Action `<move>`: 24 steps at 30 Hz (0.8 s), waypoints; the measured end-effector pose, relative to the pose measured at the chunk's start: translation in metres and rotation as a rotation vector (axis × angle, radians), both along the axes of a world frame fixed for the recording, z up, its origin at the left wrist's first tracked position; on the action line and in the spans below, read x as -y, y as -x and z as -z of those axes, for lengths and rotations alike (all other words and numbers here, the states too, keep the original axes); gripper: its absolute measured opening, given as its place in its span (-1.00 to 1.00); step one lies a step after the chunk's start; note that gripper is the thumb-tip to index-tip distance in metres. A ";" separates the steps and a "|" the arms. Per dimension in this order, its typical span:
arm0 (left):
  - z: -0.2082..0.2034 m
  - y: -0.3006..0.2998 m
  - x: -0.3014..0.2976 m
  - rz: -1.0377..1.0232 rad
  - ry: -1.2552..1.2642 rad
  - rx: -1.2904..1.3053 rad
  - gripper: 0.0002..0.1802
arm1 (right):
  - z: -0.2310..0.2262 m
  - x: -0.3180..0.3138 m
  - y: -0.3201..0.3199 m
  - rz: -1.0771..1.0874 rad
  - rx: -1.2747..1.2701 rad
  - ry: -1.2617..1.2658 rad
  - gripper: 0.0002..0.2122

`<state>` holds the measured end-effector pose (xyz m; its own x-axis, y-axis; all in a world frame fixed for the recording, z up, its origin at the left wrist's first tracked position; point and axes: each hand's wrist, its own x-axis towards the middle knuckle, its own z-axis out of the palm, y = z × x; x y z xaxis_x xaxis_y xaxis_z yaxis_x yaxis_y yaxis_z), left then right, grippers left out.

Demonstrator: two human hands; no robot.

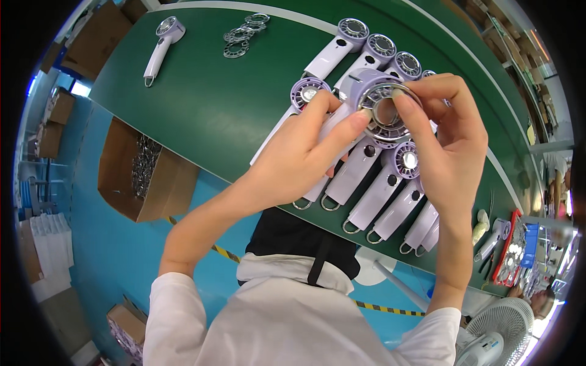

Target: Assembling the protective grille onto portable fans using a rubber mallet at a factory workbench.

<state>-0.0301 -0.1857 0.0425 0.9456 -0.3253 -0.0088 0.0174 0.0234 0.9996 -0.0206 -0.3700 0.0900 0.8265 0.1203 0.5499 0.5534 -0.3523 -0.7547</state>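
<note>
While my left hand (292,149) grips a handheld fan (360,85) right of upper centre, my right hand (448,137) pinches its chrome grille (390,133).
Around it lie lilac fans (354,175); beyond, upper left, loose rings (237,49) dot the green tabletop (201,100).

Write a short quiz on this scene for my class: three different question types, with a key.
1. True or false: the loose rings lie on the table.
2. What do the left hand and right hand both touch? A, the red tray; B, a handheld fan; C, the grey fan.
3. Fill in: the carton stands on the person's ___ side.

Key: 1, true; 2, B; 3, left.
</note>
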 end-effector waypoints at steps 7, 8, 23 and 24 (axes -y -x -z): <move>-0.006 0.003 -0.006 -0.012 -0.114 0.114 -0.53 | -0.007 0.008 -0.001 0.077 -0.031 0.259 -0.75; -0.007 0.003 -0.007 -0.010 -0.122 0.133 -0.55 | -0.006 0.009 -0.004 0.085 0.018 0.265 -0.68; -0.006 0.002 -0.025 0.015 -0.221 0.170 -0.56 | 0.000 0.006 -0.002 -0.401 -0.583 -0.045 -0.30; -0.005 0.003 -0.023 0.006 -0.231 0.082 -0.54 | 0.009 0.009 -0.003 -0.415 -0.533 -0.044 -0.30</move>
<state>-0.0331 -0.1631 0.0475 0.9443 -0.3290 -0.0065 -0.0650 -0.2059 0.9764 -0.0178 -0.3788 0.0811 0.8762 0.4731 0.0914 0.1841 -0.1534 -0.9709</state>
